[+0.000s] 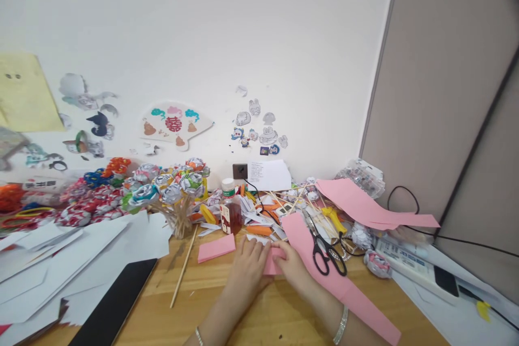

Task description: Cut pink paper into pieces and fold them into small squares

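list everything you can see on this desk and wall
pink paper piece: 1, pink, under both hands
pink paper stack: 1, pink, left of hands
long pink strip: 1, pink, right of hands
scissors: 1, black handles, on the strip
pink sheets: several, far right
glue bottle: 1, brown, white cap, behind stack
paper flowers: many, mixed colours, on sticks
wooden skewer: 1, on desk
white paper: many sheets, left
wall stickers: several, wall
left hand: pressing paper
right hand: pressing paper

1. Setting: home craft desk, wooden tabletop (227, 303) against a white wall (243, 21).
2. Evidence: paper flowers on sticks (170, 194), glue bottle (230, 211), scissors (326, 254), pink paper (365, 205), cartoon cutouts (259, 130) stuck on the wall.
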Action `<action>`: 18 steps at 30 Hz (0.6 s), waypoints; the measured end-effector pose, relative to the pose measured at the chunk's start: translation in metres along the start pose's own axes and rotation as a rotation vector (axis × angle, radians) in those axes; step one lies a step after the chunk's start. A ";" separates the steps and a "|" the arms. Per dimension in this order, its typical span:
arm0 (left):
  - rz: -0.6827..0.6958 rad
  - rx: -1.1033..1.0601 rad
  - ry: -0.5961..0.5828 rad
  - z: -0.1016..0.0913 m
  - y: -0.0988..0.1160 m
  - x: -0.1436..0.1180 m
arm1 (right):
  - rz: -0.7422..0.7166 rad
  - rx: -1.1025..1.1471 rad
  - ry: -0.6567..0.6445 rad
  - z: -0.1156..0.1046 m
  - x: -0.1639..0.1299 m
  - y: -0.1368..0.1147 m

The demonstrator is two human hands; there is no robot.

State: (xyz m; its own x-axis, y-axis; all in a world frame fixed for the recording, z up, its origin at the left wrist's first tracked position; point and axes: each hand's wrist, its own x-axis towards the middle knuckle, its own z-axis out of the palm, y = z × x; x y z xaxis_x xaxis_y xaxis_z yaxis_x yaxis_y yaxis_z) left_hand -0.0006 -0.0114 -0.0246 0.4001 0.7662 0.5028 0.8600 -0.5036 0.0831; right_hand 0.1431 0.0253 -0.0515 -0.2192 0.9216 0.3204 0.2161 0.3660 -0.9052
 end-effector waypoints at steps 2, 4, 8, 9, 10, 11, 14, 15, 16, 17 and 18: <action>-0.006 0.079 -0.077 -0.002 -0.002 0.002 | 0.004 0.061 -0.023 0.001 0.000 -0.004; -0.046 0.104 -0.134 -0.012 -0.016 0.004 | 0.041 0.149 -0.024 0.001 0.001 -0.007; -0.200 0.097 -0.174 -0.046 -0.072 0.000 | 0.101 0.292 0.026 -0.007 0.006 -0.012; -0.282 0.107 -0.146 -0.052 -0.087 -0.003 | 0.119 0.303 0.042 -0.009 0.007 -0.013; -0.334 0.115 -0.134 -0.056 -0.100 -0.006 | 0.134 0.310 0.061 -0.010 0.008 -0.013; -0.358 0.115 -0.125 -0.058 -0.110 -0.010 | 0.146 0.311 0.073 -0.011 0.008 -0.013; -0.373 0.073 -0.133 -0.048 -0.123 -0.017 | 0.157 0.305 0.088 -0.011 0.009 -0.014; -0.396 0.075 -0.132 -0.043 -0.123 -0.018 | 0.157 0.303 0.085 -0.011 0.008 -0.014; -0.405 0.075 -0.135 -0.039 -0.121 -0.018 | 0.155 0.302 0.081 -0.010 0.008 -0.015; -0.410 0.082 -0.131 -0.035 -0.118 -0.018 | 0.152 0.303 0.078 -0.010 0.007 -0.016; -0.407 0.092 -0.125 -0.032 -0.116 -0.017 | 0.147 0.303 0.076 -0.010 0.007 -0.016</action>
State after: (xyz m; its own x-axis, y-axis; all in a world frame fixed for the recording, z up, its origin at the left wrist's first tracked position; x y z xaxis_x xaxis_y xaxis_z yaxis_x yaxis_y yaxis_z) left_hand -0.1168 0.0212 -0.0152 0.0526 0.9402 0.3365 0.9778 -0.1168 0.1737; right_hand 0.1478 0.0271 -0.0317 -0.1325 0.9729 0.1895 -0.0548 0.1837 -0.9815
